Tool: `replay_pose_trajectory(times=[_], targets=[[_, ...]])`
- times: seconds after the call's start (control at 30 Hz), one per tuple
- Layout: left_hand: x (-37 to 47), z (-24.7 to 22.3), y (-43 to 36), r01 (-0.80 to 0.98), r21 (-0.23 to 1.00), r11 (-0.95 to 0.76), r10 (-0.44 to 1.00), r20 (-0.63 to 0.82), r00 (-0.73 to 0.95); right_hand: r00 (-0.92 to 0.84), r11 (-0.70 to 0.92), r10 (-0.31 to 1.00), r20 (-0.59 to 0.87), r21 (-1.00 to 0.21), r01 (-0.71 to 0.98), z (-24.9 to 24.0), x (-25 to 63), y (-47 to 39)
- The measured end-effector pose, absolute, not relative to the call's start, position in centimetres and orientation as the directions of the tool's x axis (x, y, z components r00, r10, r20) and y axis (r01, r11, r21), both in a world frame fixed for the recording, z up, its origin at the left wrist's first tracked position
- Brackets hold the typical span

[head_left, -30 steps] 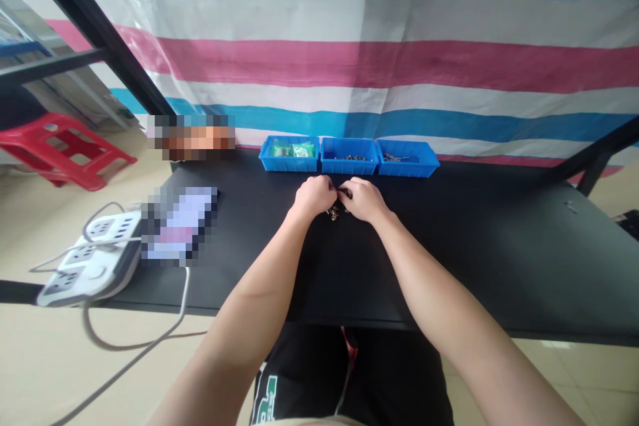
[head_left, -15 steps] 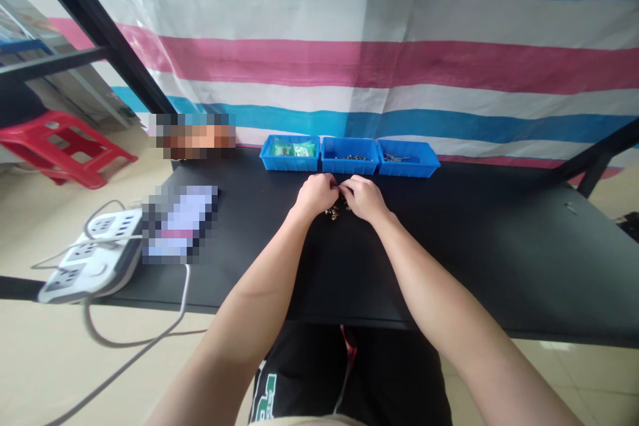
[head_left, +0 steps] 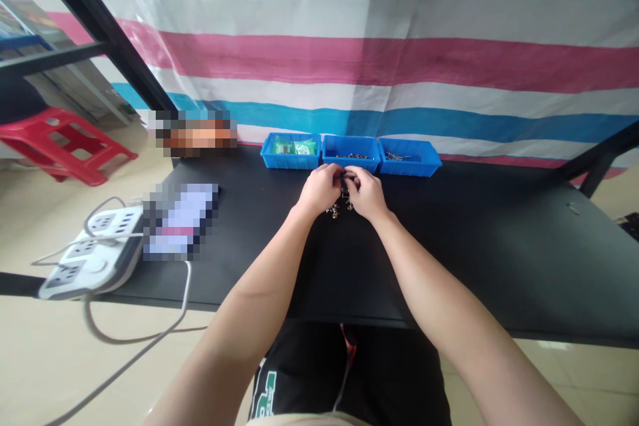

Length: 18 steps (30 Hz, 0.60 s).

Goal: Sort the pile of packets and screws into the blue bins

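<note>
My left hand [head_left: 321,188] and my right hand [head_left: 366,192] meet over the black table [head_left: 239,226], just in front of the middle blue bin [head_left: 350,163]. Fingers of both are curled together at the tips; what they pinch is too small to make out. Small shiny metal pieces [head_left: 334,212] show below and between the hands. That bin holds small metal parts. Green-and-white packets [head_left: 295,148] lie in the left blue bin [head_left: 291,161], and thin metal pieces [head_left: 398,156] in the right blue bin [head_left: 410,168].
A white power strip [head_left: 94,253] with grey cables lies at the table's left end, beside a blurred-out flat object [head_left: 180,221]. Another blurred orange item [head_left: 197,135] is at the back left. A red stool [head_left: 70,140] stands on the floor. Striped sheeting [head_left: 309,53] hangs behind.
Both hands have moved slightly away from me, toward the middle bin, with their fingertips still together. More of the metal pieces shows between them.
</note>
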State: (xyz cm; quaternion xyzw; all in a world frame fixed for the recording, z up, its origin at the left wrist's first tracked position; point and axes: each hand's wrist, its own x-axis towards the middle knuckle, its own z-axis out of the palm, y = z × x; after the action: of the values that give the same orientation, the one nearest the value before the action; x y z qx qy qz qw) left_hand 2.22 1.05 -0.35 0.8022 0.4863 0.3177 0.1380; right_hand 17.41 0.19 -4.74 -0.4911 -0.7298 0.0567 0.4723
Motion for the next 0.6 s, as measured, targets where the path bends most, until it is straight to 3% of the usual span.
replay_pose_trajectory(times=[0.27, 0.6], targets=[[2.35, -0.26, 1.05, 0.683, 0.53, -0.503, 0.862, 0.365, 0.352, -0.082, 0.507, 0.775, 0.627, -0.538, 0.674, -4.7, 17.48, 0.17], [2.46, 0.28, 0.53, 0.649, 0.649, -0.398, 0.916, 0.313, 0.249, -0.131, 0.465, 0.782, 0.609, -0.431, 0.774, -4.07, 17.47, -0.17]])
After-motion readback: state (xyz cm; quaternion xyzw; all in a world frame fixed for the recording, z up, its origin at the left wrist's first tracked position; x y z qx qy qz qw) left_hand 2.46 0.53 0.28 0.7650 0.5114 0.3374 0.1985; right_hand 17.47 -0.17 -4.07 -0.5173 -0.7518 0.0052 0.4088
